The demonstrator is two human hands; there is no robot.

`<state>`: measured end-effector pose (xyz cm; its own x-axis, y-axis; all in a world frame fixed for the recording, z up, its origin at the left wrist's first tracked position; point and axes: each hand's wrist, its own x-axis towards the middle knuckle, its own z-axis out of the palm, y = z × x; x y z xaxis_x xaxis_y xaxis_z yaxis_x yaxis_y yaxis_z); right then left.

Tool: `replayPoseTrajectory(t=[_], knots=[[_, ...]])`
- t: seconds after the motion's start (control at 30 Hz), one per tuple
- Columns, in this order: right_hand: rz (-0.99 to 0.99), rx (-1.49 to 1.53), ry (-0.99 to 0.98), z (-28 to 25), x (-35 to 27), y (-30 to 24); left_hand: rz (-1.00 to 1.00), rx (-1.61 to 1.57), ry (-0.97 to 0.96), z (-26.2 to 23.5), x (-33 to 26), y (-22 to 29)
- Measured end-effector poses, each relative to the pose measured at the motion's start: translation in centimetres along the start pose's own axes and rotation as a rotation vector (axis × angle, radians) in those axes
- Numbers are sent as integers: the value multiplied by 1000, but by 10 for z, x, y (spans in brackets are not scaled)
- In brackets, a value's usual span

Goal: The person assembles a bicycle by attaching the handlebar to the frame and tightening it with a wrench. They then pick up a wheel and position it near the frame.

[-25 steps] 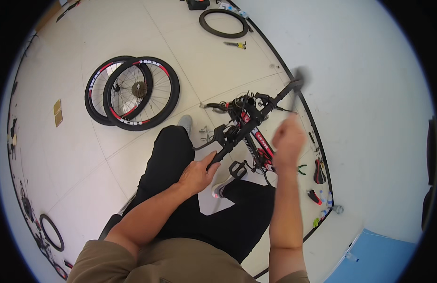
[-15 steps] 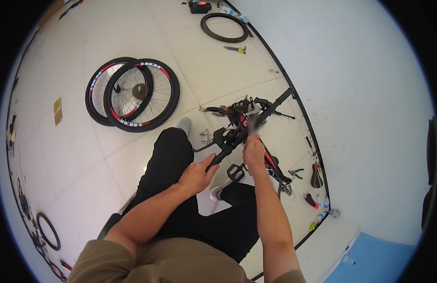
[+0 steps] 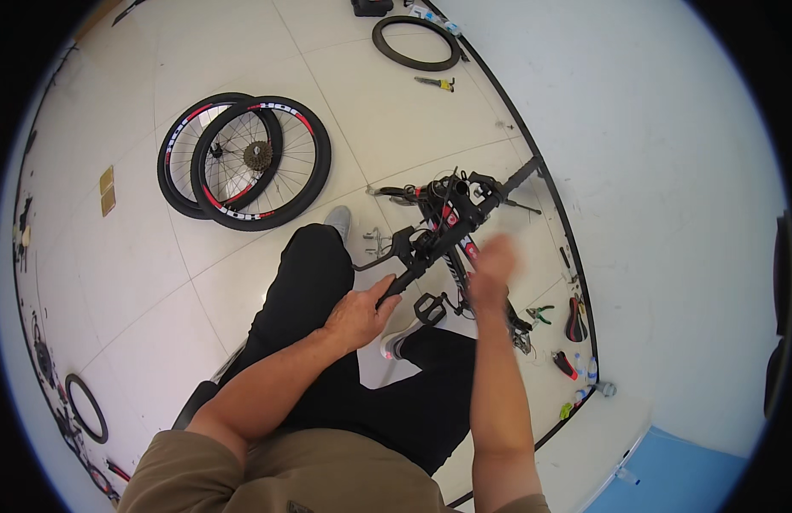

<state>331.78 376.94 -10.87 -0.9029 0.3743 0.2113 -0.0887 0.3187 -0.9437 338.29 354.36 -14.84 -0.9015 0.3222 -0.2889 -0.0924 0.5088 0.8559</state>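
Observation:
A black bicycle handlebar [image 3: 453, 236] slants across the middle of the view above a black, red and white bike frame [image 3: 455, 272]. Around the left grip end of the bar my left hand [image 3: 358, 318] is closed, with the brake lever [image 3: 375, 262] just beyond it. My right hand [image 3: 494, 269] hovers over the frame, right of the bar and apart from it; motion smears its fingers, so I cannot make out whether it holds anything. Cables and the stem crowd the middle of the bar. A pedal [image 3: 430, 309] sticks out below, near my shoe.
Two wheels [image 3: 323, 162] lie overlapped on the tiled floor to the left. A loose tyre [image 3: 376, 41] and a yellow-handled tool [image 3: 447, 85] lie at the far side. Along the right wall are green-handled pliers [image 3: 541, 314], a saddle [image 3: 576, 320] and bottles [image 3: 592, 369].
My right hand has moved off the middle of the handlebar, to the right and slightly nearer. The left hand keeps its hold on the grip. The whole view has shifted slightly.

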Motion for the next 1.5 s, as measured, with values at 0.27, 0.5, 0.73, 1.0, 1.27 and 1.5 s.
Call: replayPoseTrajectory(t=[0.27,0.5,0.73,1.0,1.27,1.5], knots=[[720,104,64,15,1,-39,-54,-29,-10,-7,-2,3],[-510,600,118,-8,8,-91,-100,-18,-39,-9,-3,5],[647,-20,-117,10,-1,0,81,17,81,2,5,-7],[-546,594,-7,-29,29,-166,-92,1,-30,-12,-5,-3],[746,49,-145,17,-12,2,68,-4,71,5,1,-16],[-136,486,-32,-28,25,-153,-41,-29,13,-5,-6,-12]])
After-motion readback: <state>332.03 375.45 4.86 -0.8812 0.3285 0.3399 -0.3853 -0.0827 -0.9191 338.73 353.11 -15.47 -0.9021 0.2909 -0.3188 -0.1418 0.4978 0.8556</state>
